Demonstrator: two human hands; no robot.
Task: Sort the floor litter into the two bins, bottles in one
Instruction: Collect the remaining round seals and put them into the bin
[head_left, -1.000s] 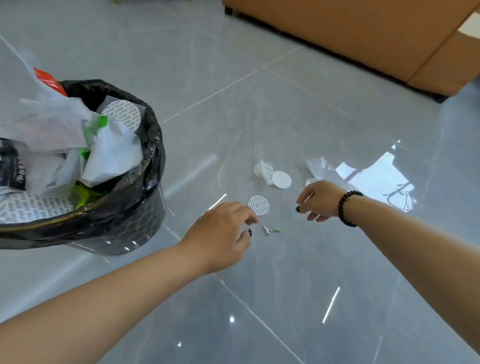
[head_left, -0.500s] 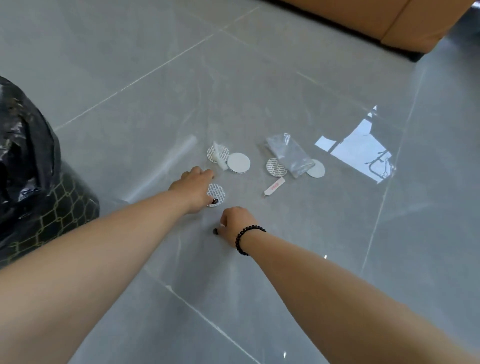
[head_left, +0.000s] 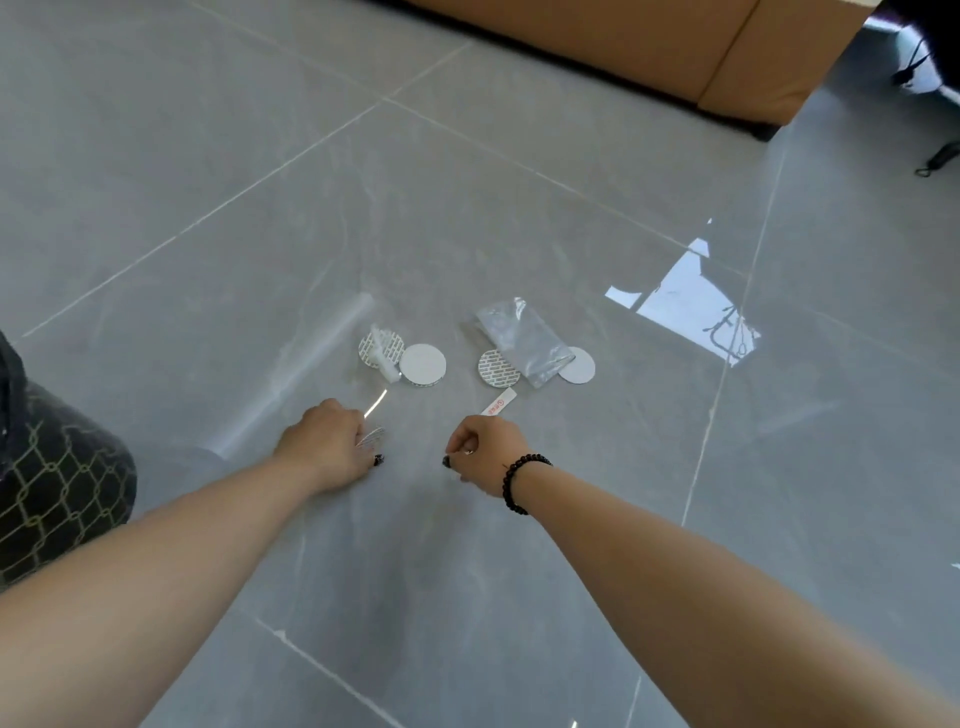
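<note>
**Litter pickup: one seal in hand, most pieces not yet lifted**

Litter is what I see ahead of me on the grey floor (head_left: 519, 571), all small scraps and no bottles in view. My left hand (head_left: 324, 447) has its fingers curled round a printed round seal (head_left: 370, 437), lifted off the tile. My right hand (head_left: 485, 452) is curled tight with thumb against fingers; whether it pinches some tiny scrap I cannot tell.

Left to gather, just beyond my hands:
- a printed disc with a white plastic piece (head_left: 383, 358) lying across it
- a plain white disc (head_left: 423, 364) touching that
- another printed disc (head_left: 497, 369)
- a clear plastic wrapper (head_left: 524, 338) overlapping a further white disc (head_left: 577, 365)
- a small paper strip (head_left: 500, 402) near my right knuckles

The lined bin (head_left: 57, 493) sits at my far left; its top is out of frame. I judge the sorting well short of done.
</note>
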